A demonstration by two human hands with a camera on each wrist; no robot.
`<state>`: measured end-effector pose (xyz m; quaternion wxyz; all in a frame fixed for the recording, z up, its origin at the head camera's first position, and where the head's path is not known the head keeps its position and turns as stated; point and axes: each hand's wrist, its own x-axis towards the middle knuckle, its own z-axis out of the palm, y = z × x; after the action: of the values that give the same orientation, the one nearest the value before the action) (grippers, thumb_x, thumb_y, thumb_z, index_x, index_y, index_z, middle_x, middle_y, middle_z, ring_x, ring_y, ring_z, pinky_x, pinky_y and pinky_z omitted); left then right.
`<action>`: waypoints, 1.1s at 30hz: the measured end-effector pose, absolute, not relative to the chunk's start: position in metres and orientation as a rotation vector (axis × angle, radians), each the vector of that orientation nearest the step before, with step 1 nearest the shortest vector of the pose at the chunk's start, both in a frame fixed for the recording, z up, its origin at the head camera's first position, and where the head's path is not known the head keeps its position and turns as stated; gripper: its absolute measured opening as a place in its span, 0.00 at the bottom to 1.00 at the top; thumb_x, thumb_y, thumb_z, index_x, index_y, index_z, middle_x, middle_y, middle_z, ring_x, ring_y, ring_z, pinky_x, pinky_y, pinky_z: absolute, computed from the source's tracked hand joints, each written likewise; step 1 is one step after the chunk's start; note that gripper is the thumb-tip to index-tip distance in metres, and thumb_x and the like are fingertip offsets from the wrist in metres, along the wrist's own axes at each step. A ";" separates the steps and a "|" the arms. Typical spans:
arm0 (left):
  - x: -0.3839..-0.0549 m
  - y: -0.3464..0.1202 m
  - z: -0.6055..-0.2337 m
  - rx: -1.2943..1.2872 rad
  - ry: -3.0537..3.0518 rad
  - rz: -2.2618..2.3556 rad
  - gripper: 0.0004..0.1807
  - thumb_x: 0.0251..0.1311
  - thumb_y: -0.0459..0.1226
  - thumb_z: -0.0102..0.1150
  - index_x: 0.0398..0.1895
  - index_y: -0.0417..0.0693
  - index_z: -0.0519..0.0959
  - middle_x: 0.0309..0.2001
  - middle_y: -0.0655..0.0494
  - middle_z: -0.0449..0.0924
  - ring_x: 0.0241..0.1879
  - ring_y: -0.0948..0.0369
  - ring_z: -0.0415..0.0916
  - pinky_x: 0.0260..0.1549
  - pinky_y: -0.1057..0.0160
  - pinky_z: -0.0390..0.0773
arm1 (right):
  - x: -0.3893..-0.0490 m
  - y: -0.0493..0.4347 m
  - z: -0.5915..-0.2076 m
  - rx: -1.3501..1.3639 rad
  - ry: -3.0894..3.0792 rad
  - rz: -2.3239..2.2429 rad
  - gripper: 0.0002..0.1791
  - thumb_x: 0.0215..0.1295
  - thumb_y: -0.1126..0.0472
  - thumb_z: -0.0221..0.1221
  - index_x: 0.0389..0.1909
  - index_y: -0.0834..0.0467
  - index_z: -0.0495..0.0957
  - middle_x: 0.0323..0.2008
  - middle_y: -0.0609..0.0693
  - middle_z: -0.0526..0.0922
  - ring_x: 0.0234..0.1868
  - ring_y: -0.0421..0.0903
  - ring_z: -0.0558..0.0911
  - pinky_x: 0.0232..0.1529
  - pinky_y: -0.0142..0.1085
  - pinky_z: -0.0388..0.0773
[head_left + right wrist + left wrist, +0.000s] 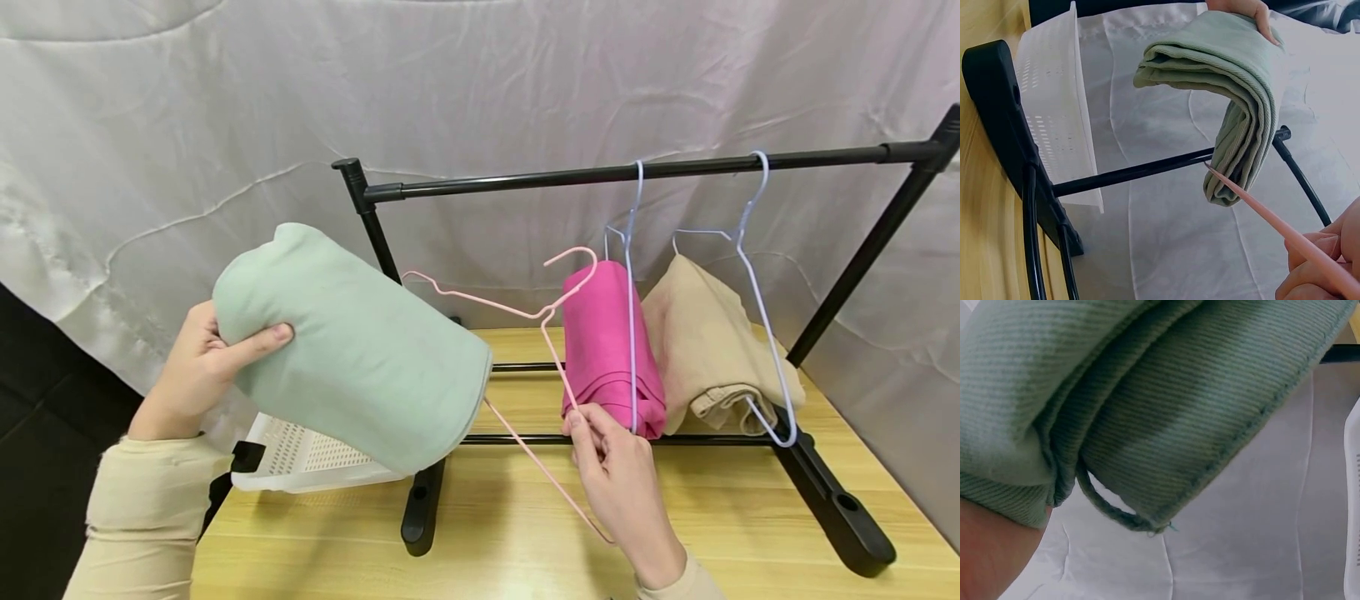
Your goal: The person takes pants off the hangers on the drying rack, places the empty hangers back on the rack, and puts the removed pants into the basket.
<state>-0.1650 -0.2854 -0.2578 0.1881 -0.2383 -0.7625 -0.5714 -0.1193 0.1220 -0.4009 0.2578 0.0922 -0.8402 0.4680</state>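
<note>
My left hand [197, 367] grips a folded pale green cloth [337, 350] at its left end, thumb on top, and the rest slopes down to the right. In the left wrist view the cloth's ribbed layers [1185, 419] show, with a small loop [1107, 503] at one corner. My right hand [618, 479] pinches a pink hanger [517, 437] by one arm, its hook up. Part of the hanger is hidden behind the cloth in the head view. From the right wrist, the cloth [1247, 94] hangs bent over in thick layers, overlapped by the hanger's tip [1222, 178].
A black rack [517, 179] stands on the wooden table [480, 550]. Two lavender hangers hang from its bar, one with a folded magenta cloth [600, 333], the other with a beige cloth [697, 333]. Below the green cloth sits a white perforated basket [300, 454]. Behind is a grey curtain [487, 83].
</note>
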 end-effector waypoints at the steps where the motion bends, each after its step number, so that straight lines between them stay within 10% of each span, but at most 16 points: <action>1: -0.165 -0.286 -0.258 -0.667 -2.143 -1.603 0.14 0.63 0.18 0.63 0.46 0.40 0.86 0.39 0.58 0.90 0.36 0.65 0.88 0.37 0.70 0.86 | -0.119 0.122 -0.401 0.252 -2.279 1.269 0.13 0.83 0.59 0.56 0.34 0.50 0.82 0.15 0.36 0.72 0.16 0.31 0.68 0.20 0.31 0.66; 33: -0.164 -0.331 -0.257 -0.360 -2.403 -1.211 0.07 0.68 0.28 0.69 0.42 0.48 0.85 0.34 0.71 0.87 0.32 0.72 0.85 0.33 0.74 0.83 | -0.121 0.128 -0.404 0.238 -2.283 1.251 0.13 0.83 0.61 0.55 0.35 0.50 0.82 0.17 0.37 0.72 0.16 0.32 0.66 0.22 0.31 0.68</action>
<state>-0.1640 -0.3313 -0.2573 0.2120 -0.1297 -0.8650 -0.4359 -0.1208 0.1281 -0.4037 0.2606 0.0879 -0.8432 0.4620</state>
